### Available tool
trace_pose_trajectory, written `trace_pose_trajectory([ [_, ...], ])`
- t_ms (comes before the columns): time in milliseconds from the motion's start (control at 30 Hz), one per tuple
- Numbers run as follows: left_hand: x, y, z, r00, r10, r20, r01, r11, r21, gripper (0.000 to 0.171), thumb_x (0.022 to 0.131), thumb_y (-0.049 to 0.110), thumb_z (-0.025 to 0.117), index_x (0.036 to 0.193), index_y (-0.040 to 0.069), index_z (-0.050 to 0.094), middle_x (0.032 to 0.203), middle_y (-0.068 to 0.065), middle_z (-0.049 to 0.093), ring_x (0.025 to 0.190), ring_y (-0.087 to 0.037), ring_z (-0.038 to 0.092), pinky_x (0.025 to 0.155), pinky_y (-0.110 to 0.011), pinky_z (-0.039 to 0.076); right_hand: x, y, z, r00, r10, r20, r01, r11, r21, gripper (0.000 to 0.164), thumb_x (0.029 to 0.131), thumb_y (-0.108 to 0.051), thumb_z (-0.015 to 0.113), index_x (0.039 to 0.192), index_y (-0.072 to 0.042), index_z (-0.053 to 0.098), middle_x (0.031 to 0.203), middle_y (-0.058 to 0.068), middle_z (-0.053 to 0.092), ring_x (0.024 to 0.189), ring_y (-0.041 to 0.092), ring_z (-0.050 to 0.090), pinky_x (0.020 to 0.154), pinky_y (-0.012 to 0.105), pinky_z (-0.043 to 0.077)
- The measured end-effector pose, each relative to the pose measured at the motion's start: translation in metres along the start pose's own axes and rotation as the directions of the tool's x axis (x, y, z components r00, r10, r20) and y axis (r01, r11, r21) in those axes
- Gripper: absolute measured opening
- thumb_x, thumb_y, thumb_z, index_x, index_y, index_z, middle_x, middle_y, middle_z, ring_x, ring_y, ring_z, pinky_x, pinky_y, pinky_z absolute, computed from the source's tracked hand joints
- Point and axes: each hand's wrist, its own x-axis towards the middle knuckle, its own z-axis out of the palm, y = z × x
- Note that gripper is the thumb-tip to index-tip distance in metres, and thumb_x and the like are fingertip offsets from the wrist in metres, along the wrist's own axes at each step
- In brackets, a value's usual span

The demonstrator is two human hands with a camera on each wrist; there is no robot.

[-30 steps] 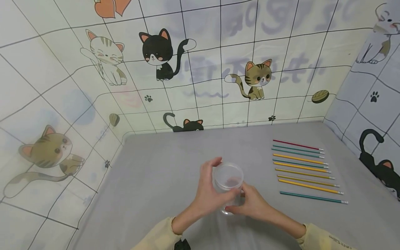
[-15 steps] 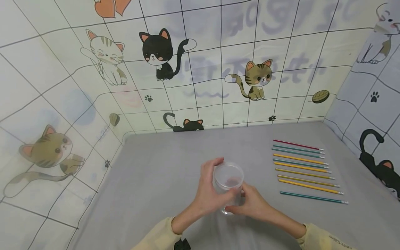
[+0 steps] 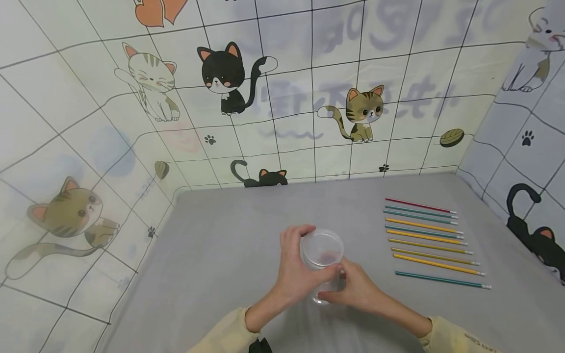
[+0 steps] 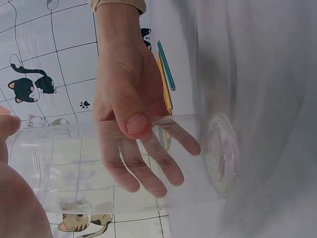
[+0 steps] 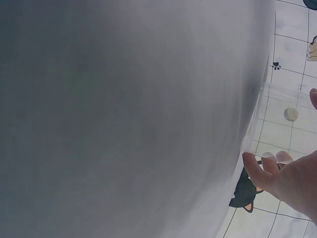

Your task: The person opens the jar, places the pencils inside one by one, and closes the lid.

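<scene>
A clear, see-through plastic jar [image 3: 322, 249] with a round lid stands upright near the front middle of the table, nothing visible inside. My left hand [image 3: 296, 267] grips it around the top by the lid, thumb in front and fingers on the far left side. Lower down, my right hand [image 3: 359, 289] holds the jar's body from the right. In the left wrist view, the right hand [image 4: 131, 119] has its thumb on the near side of the jar [image 4: 163, 203], and its fingers show through the clear wall. The right wrist view catches part of the right hand [image 5: 292, 183] at its edge.
Several pencils lie in a rough row on the right of the grey tabletop [image 3: 220, 245], among them a red pencil [image 3: 419, 205], a yellow pencil [image 3: 439, 264] and a teal pencil [image 3: 441, 279]. A cat-printed cloth wall [image 3: 291, 137] encloses the back and sides.
My left hand's fingers have shifted slightly around the top of the jar. The jar and my right hand stay in place, and the head view has tipped a little.
</scene>
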Motion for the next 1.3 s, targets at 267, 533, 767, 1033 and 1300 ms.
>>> trace_pose_trajectory([
  [267, 0.000, 0.002, -0.001, 1.000, -0.020, -0.022, 0.020, 0.999, -0.027, 0.075, 0.065, 0.026, 0.091, 0.125, 0.005, 0.053, 0.120, 0.000, 0.054, 0.114, -0.019, 0.040, 0.088, -0.040, 0.041, 0.000, -0.002, 0.001, 1.000, 0.007, -0.022, -0.007, 1.000, -0.018, 0.076, 0.067, -0.020, 0.093, 0.132, -0.008, 0.054, 0.124, 0.001, 0.065, 0.109, 0.015, 0.061, 0.078, 0.037, 0.057],
  [533, -0.006, 0.011, -0.011, 0.996, -0.079, -0.052, 0.077, 0.996, -0.036, 0.080, 0.060, 0.027, 0.095, 0.126, 0.013, 0.053, 0.124, 0.004, 0.049, 0.118, -0.017, 0.041, 0.093, -0.042, 0.042, 0.000, -0.002, 0.001, 1.000, 0.013, -0.012, -0.013, 1.000, -0.008, 0.080, 0.069, -0.024, 0.093, 0.137, -0.010, 0.052, 0.127, 0.003, 0.064, 0.111, 0.015, 0.060, 0.079, 0.039, 0.056],
  [767, -0.019, 0.015, -0.025, 0.995, -0.010, -0.103, 0.007, 1.000, -0.026, 0.077, 0.061, 0.026, 0.094, 0.124, 0.011, 0.053, 0.123, 0.000, 0.052, 0.117, -0.020, 0.043, 0.092, -0.042, 0.041, 0.000, -0.002, 0.001, 1.000, 0.006, -0.014, -0.006, 1.000, -0.023, 0.078, 0.070, -0.025, 0.092, 0.135, -0.005, 0.053, 0.126, 0.008, 0.065, 0.110, 0.017, 0.061, 0.080, 0.042, 0.056],
  [1033, -0.038, 0.007, -0.036, 0.990, 0.052, -0.130, -0.051, 0.999, 0.013, 0.075, 0.063, 0.027, 0.092, 0.125, 0.012, 0.053, 0.119, -0.006, 0.052, 0.113, -0.022, 0.043, 0.090, -0.039, 0.040, 0.001, -0.002, 0.003, 0.999, -0.033, -0.029, 0.033, 0.999, -0.008, 0.069, 0.070, -0.021, 0.093, 0.128, -0.011, 0.055, 0.118, -0.002, 0.066, 0.104, 0.015, 0.062, 0.080, 0.040, 0.057],
  [1300, -0.060, 0.006, -0.044, 0.993, -0.020, -0.120, 0.025, 0.999, 0.038, 0.077, 0.064, 0.026, 0.093, 0.125, 0.005, 0.051, 0.122, -0.003, 0.050, 0.116, -0.021, 0.043, 0.094, -0.038, 0.041, 0.001, -0.002, 0.001, 1.000, -0.021, -0.022, 0.021, 1.000, -0.011, 0.070, 0.069, -0.020, 0.094, 0.126, -0.008, 0.056, 0.120, 0.001, 0.065, 0.106, 0.015, 0.062, 0.080, 0.039, 0.057],
])
